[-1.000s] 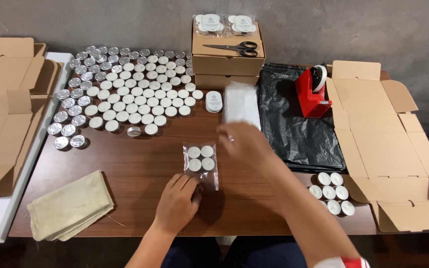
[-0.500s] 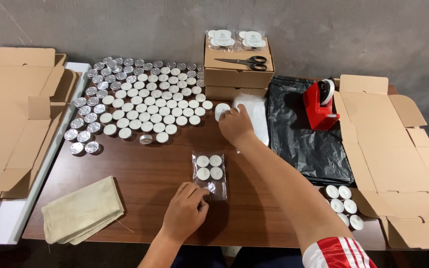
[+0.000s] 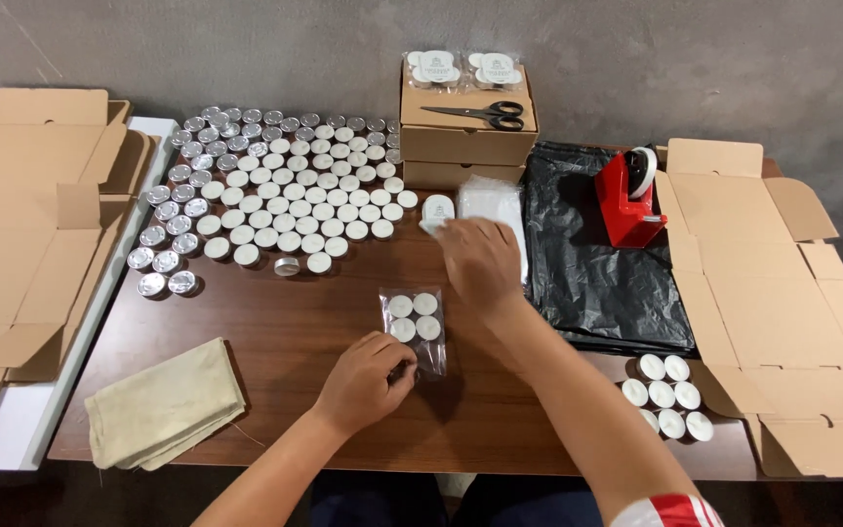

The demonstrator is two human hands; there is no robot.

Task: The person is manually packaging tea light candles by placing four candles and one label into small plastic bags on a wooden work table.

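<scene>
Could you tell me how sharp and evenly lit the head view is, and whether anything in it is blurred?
Head view: soft, even light with faint shadows; the tealights and scissors are sharp; the right hand is slightly motion-blurred, the left hand crisp; mild glare on the black plastic sheet.

At ten o'clock we see flat cardboard sheets [image 3: 31, 224]; at twelve, scissors [image 3: 485, 114] lie on stacked boxes [image 3: 465, 146]. At two stands our red tape dispenser [image 3: 629, 198], touching a black plastic bag [image 3: 602, 263]; a beige cloth [image 3: 163, 402] lies at eight.

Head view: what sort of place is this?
Probably a small hand-packing station: rows of tealight candles on a wooden table, flat cardboard boxes and a red tape dispenser.
</scene>
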